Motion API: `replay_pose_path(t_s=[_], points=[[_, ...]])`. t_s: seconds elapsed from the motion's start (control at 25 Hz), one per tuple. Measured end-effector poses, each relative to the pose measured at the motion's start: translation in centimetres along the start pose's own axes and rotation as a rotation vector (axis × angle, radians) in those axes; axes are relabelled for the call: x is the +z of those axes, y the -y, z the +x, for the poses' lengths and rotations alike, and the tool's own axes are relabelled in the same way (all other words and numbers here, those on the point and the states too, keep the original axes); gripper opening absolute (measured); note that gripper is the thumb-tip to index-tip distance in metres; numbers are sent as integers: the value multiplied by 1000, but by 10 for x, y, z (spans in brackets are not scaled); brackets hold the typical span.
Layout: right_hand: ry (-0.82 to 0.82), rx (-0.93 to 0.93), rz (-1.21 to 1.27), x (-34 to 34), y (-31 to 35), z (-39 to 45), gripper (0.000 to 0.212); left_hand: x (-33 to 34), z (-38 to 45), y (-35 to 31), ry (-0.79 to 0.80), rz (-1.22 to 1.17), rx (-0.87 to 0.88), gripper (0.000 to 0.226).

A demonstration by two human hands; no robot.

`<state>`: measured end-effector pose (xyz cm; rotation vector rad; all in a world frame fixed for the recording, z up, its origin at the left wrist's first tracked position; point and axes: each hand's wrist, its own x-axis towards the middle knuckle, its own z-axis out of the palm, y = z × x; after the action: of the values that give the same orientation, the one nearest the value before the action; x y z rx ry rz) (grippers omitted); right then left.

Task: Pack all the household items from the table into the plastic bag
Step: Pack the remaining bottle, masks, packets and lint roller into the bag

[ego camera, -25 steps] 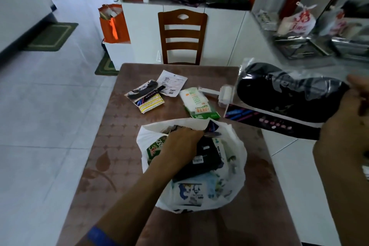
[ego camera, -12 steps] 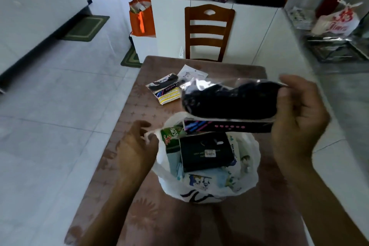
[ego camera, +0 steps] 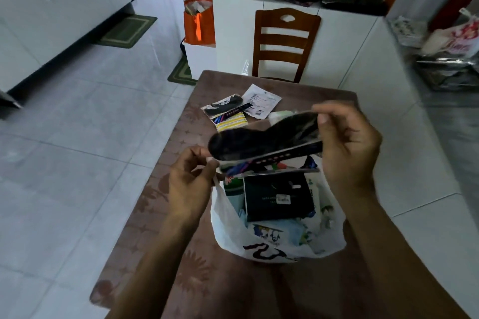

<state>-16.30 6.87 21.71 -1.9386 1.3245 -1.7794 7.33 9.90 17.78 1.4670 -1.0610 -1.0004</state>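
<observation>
Loading step: right hand [ego camera: 347, 145] pinching packaged insoles [ego camera: 264, 144]; left hand [ego camera: 190, 180] seemingly pinching plastic bag [ego camera: 228, 235] rim at nine o'clock; next, lowering inside.

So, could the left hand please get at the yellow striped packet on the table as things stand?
Probably not yet: the left hand is pinching the bag rim, and the black packet hangs between it and the yellow striped packet.

Home: dining chair [ego camera: 284, 44], floor mats [ego camera: 126, 31].
</observation>
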Motion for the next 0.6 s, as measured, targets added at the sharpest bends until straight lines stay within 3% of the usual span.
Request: replay_pose_path(t_s=[0.12, 0.2, 0.28, 0.48, 0.6], points=[[276, 164, -136, -6, -3, -6, 26, -2, -3, -2, 33, -47, -34, 15], [291, 388, -123, -22, -6, -18, 30, -8, -6, -1, 75, -63, -49, 20], [269, 463, -117, -41, -7, -29, 35, -14, -11, 1, 102, -55, -56, 25], [605, 121, -438, -43, 2, -62, 31, -12, -17, -4, 130, -60, -64, 32], [964, 202, -488, -30, 2, -82, 26, -6, -17, -8, 153, -62, -51, 33]])
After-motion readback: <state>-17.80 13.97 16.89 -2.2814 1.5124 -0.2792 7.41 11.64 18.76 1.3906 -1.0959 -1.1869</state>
